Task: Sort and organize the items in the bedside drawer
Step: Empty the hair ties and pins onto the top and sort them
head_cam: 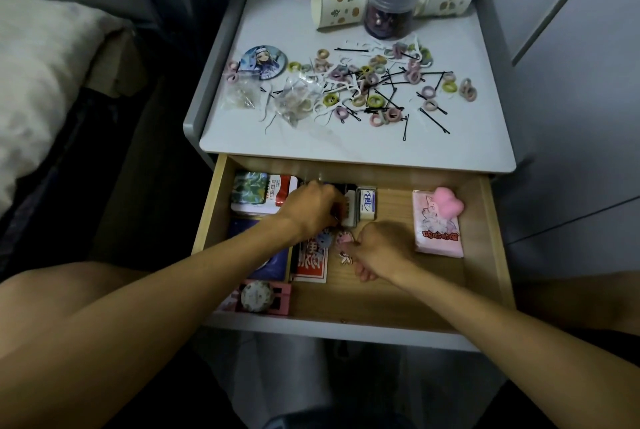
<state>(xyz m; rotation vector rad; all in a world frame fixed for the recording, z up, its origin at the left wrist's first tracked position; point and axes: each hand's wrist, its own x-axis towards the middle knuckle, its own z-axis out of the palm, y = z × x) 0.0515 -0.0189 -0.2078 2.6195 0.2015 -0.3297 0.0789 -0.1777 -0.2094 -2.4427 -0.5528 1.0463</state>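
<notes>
Bedroom corner, dim light. Bed with pale bedding [41,75] along the left edge of the frame. White worktop [346,148] of a grey bedside cabinet at upper centre; light wooden drawer [491,255] open below it, mid-frame. Both hands are inside the drawer. Left hand [311,207]: fingers curled down onto items at the back; what it grips, cannot tell. Right hand [377,252]: fingers curled, thumb tip touching a small pink round charm [344,240]; grip unclear. Pink tissue packet [438,231] at the drawer's right. On the worktop: two patterned paper cups [336,3], a clear plastic jar [389,9], scattered pastel hair ties [374,101] and black bobby pins [434,120].
</notes>
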